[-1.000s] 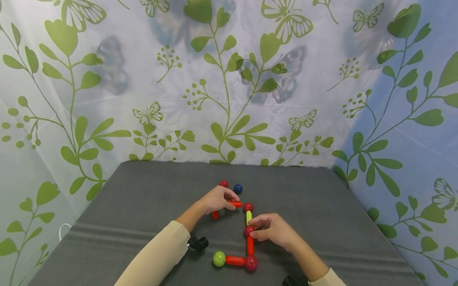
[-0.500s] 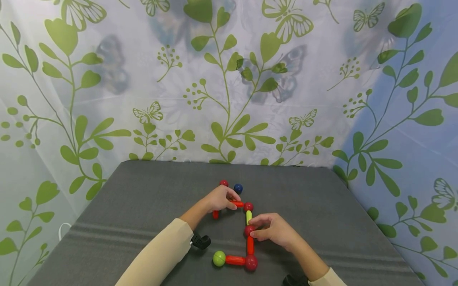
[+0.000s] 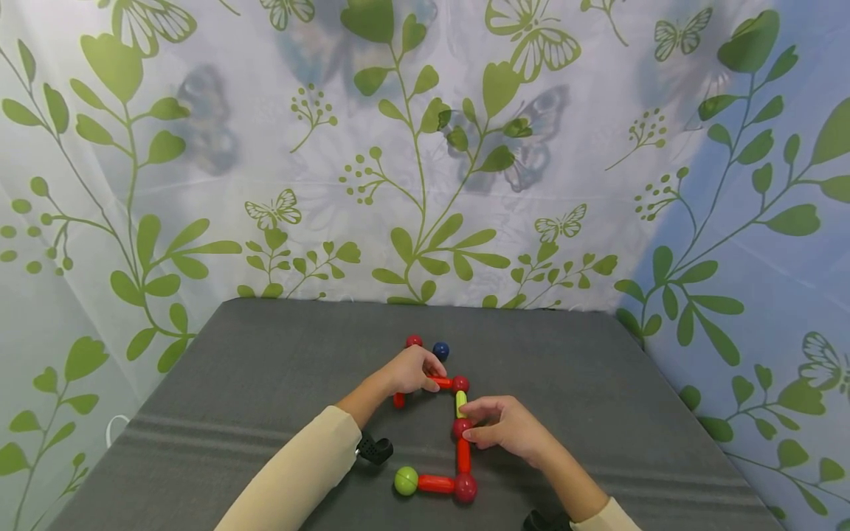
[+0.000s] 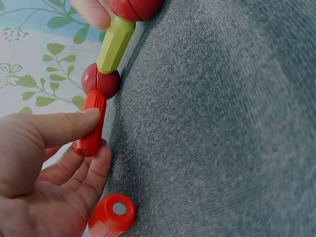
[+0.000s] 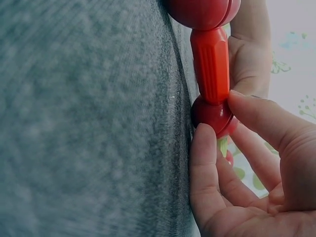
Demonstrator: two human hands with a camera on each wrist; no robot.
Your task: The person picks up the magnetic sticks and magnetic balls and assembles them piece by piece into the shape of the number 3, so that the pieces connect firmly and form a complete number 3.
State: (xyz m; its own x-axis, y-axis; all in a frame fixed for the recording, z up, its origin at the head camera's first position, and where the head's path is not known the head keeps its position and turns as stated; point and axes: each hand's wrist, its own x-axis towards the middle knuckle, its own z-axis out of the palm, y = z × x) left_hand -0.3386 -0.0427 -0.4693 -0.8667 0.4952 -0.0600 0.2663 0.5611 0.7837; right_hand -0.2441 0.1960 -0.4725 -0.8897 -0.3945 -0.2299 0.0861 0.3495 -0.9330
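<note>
Thumb and fingers of my left hand (image 3: 408,370) pinch a red magnetic rod (image 4: 93,132). One end of that rod meets the far red ball (image 4: 101,80), as the left wrist view shows. A yellow-green rod (image 4: 116,45) joins this ball to the middle red ball (image 5: 211,114), which my right hand (image 3: 508,429) pinches between thumb and fingertips. From the middle ball a second red rod (image 5: 211,66) runs to the near red ball (image 3: 465,487). Another red rod (image 3: 436,484) leads left from there to a green ball (image 3: 406,481).
Beyond my left hand lie a loose red ball (image 3: 414,341) and a blue ball (image 3: 441,350). Under that hand is a loose red rod (image 4: 111,217). Everything lies on a grey cloth-covered table (image 3: 299,332), with a leaf-patterned curtain (image 3: 425,147) behind it.
My left hand has shifted slightly right, bringing its red rod from just short of the far red ball into contact with it. My right hand has stayed on the middle ball.
</note>
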